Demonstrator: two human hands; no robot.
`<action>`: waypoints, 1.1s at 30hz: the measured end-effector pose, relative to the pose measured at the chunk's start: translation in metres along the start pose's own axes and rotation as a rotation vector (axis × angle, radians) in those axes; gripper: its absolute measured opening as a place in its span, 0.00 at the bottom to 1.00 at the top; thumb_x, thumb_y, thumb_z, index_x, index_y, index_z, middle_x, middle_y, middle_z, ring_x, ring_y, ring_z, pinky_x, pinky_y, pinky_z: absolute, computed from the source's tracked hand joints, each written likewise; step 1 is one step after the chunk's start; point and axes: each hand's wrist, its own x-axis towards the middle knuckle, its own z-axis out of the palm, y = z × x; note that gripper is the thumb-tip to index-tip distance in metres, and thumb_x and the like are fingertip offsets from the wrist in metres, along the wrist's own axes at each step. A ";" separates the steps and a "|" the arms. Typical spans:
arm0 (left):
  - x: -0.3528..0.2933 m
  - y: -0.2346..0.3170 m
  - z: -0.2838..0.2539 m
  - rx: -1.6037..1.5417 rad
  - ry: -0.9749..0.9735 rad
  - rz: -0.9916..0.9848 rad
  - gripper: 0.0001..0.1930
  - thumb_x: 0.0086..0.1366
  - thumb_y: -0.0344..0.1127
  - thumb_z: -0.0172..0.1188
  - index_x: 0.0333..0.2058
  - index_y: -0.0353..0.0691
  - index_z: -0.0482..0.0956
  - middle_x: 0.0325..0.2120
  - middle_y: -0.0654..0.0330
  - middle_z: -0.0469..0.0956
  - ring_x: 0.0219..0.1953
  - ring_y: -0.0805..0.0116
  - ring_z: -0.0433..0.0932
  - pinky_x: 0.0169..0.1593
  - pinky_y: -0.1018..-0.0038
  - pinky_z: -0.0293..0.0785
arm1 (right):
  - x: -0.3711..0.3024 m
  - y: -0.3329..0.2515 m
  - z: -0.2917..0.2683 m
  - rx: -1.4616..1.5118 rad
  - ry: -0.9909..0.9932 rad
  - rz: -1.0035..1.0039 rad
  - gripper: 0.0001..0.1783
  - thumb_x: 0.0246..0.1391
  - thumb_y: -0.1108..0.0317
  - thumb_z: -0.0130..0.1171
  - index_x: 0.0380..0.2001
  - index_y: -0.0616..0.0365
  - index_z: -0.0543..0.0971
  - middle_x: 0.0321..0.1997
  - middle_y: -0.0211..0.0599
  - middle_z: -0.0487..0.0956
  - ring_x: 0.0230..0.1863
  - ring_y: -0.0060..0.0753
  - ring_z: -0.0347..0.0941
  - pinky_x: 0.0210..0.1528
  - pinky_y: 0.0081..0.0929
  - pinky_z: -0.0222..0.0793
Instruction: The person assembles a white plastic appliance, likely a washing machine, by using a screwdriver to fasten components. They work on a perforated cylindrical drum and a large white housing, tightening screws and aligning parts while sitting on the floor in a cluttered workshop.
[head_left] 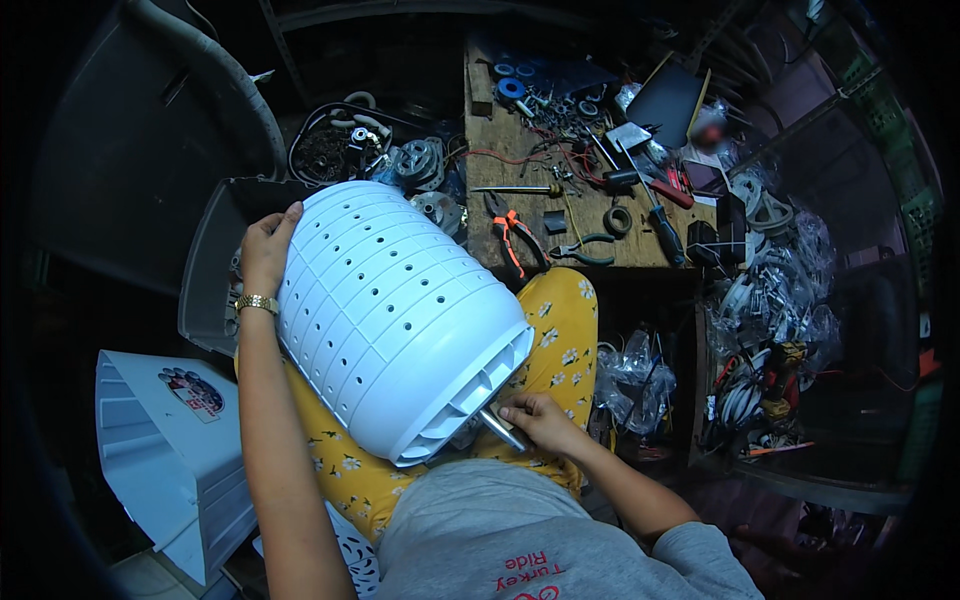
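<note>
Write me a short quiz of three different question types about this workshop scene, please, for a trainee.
1. True or false: the left hand rests on the far end of the white perforated plastic drum.
2. What does the right hand grip? A) orange-handled pliers B) grey metal shaft C) black tape roll
3. Fill in: the drum lies across the person's ___.

Key: 1 true; 2 B; 3 lap (yellow flowered trousers).

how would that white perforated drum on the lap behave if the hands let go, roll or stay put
The white drum is rounded and lies on its side across the lap, so it would probably roll. Its ribbed moulded wall looks stiff, not floppy, and likely light for its bulk. The left hand steadies its far end; the right hand grips the metal shaft.
</note>
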 end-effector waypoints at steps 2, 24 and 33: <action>0.002 -0.005 0.000 -0.011 -0.002 0.012 0.34 0.58 0.63 0.59 0.36 0.28 0.82 0.28 0.47 0.82 0.31 0.59 0.82 0.39 0.69 0.75 | 0.000 -0.009 -0.002 0.164 -0.087 0.122 0.18 0.64 0.61 0.51 0.45 0.68 0.76 0.22 0.33 0.77 0.18 0.20 0.71 0.20 0.20 0.68; 0.001 -0.004 0.000 -0.001 -0.014 -0.011 0.33 0.60 0.61 0.57 0.38 0.29 0.82 0.29 0.46 0.82 0.33 0.58 0.82 0.41 0.68 0.75 | -0.020 -0.036 0.005 -0.512 0.109 -0.477 0.13 0.57 0.71 0.53 0.46 0.60 0.70 0.34 0.43 0.79 0.29 0.48 0.78 0.34 0.36 0.74; -0.002 0.003 0.000 0.007 0.025 0.008 0.30 0.61 0.60 0.57 0.37 0.31 0.83 0.29 0.47 0.83 0.32 0.59 0.81 0.40 0.68 0.75 | -0.029 -0.046 -0.003 -0.853 0.108 -0.639 0.11 0.53 0.66 0.56 0.41 0.47 0.74 0.30 0.40 0.77 0.26 0.47 0.76 0.26 0.39 0.72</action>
